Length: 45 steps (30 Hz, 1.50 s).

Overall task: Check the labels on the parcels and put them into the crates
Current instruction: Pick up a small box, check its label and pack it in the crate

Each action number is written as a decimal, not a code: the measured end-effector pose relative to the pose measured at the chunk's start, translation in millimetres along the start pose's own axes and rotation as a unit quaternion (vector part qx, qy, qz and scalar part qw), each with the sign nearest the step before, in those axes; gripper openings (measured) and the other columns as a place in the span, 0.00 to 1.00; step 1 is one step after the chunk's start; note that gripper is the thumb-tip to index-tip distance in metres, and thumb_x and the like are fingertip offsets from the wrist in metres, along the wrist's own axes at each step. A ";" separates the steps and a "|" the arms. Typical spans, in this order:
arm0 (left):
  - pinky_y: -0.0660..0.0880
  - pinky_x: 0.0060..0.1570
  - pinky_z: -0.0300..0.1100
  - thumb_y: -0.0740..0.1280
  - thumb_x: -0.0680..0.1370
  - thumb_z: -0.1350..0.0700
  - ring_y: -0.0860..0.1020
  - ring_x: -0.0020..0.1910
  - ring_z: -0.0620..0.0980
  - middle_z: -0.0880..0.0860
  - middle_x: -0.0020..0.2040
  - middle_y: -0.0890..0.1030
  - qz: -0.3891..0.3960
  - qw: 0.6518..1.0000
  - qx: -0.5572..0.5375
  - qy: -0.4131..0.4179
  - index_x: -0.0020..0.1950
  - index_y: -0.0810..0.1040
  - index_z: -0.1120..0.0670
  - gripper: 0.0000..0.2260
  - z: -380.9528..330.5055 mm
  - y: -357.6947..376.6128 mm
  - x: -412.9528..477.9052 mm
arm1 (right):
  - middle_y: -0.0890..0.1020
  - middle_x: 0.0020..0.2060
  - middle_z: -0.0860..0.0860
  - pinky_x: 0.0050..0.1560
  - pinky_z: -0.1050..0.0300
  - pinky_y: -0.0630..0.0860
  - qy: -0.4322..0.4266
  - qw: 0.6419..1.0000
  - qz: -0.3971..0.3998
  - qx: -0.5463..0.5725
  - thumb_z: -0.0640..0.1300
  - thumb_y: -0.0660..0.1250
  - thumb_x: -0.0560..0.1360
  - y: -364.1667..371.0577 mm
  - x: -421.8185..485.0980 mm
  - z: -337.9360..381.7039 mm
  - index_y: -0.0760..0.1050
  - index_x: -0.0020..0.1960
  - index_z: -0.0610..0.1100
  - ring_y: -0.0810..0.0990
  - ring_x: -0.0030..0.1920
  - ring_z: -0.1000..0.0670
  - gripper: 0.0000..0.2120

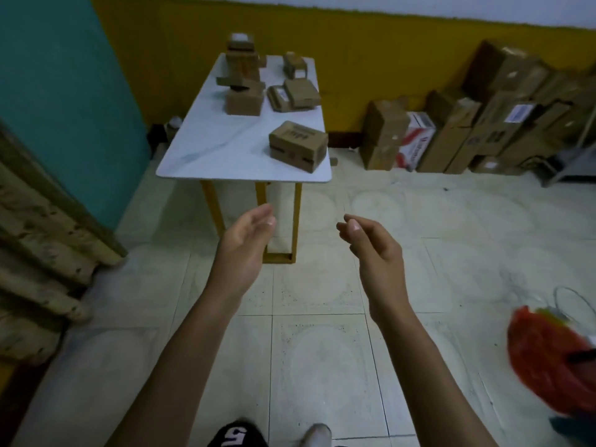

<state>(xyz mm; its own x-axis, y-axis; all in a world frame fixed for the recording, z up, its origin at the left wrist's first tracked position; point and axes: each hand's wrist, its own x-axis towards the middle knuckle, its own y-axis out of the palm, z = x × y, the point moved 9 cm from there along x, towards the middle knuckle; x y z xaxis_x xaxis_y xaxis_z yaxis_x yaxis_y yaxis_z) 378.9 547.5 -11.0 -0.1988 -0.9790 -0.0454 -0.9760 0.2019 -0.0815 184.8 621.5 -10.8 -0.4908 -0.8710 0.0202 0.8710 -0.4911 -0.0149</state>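
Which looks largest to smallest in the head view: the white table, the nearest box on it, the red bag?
1. white table
2. red bag, though it is nearer the camera and cut off by the frame, so unsure
3. nearest box

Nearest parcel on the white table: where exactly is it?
In the head view, the nearest parcel sits at the near right corner of the white table, apart from the other parcels clustered toward the far end.

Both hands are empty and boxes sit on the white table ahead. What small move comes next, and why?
Probably a step forward to reach the nearest parcel at the near right corner of the table: the left hand and right hand are open, empty and short of it.
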 end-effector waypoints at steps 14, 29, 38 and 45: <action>0.71 0.60 0.39 0.62 0.80 0.51 0.74 0.62 0.41 0.44 0.61 0.78 0.048 0.999 -0.011 -0.019 0.62 0.74 0.44 0.11 7.6 133.2 204.3 | 0.84 0.49 0.53 0.44 0.72 0.74 0.010 0.999 0.010 -0.033 0.45 0.66 0.78 -27.7 217.0 -26.5 0.80 0.53 0.49 0.81 0.51 0.58 0.06; 0.71 0.61 0.43 0.61 0.80 0.49 0.75 0.62 0.45 0.45 0.63 0.77 0.156 0.987 0.026 -0.037 0.61 0.73 0.42 0.10 -3.6 295.0 480.7 | 0.84 0.48 0.54 0.47 0.66 0.77 0.040 0.995 -0.088 -0.039 0.47 0.64 0.78 -106.9 500.0 -43.6 0.79 0.51 0.54 0.82 0.49 0.57 0.06; 0.70 0.64 0.49 0.62 0.80 0.49 0.75 0.62 0.48 0.49 0.64 0.77 0.100 0.993 0.031 -0.044 0.65 0.74 0.48 0.14 -2.7 433.3 647.4 | 0.84 0.46 0.53 0.45 0.70 0.78 0.055 0.996 -0.044 -0.049 0.46 0.63 0.79 -185.3 720.2 -64.5 0.79 0.52 0.51 0.83 0.45 0.59 0.06; 0.72 0.59 0.41 0.64 0.74 0.39 0.76 0.60 0.44 0.45 0.60 0.79 0.052 0.998 0.016 -0.029 0.61 0.74 0.43 0.18 -25.7 475.0 748.1 | 0.84 0.42 0.53 0.46 0.62 0.76 0.063 0.997 -0.004 -0.034 0.44 0.62 0.79 -197.6 878.1 -55.6 0.79 0.49 0.47 0.82 0.43 0.59 0.07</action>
<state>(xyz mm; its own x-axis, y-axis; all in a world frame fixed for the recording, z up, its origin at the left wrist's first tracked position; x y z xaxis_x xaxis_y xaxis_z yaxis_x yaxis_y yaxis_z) -235.7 -89.8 -58.1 -0.2925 -0.9495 -0.1131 -0.9468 0.3042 -0.1047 -419.6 -46.9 -45.8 -0.5001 -0.8597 -0.1045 0.8658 -0.4935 -0.0830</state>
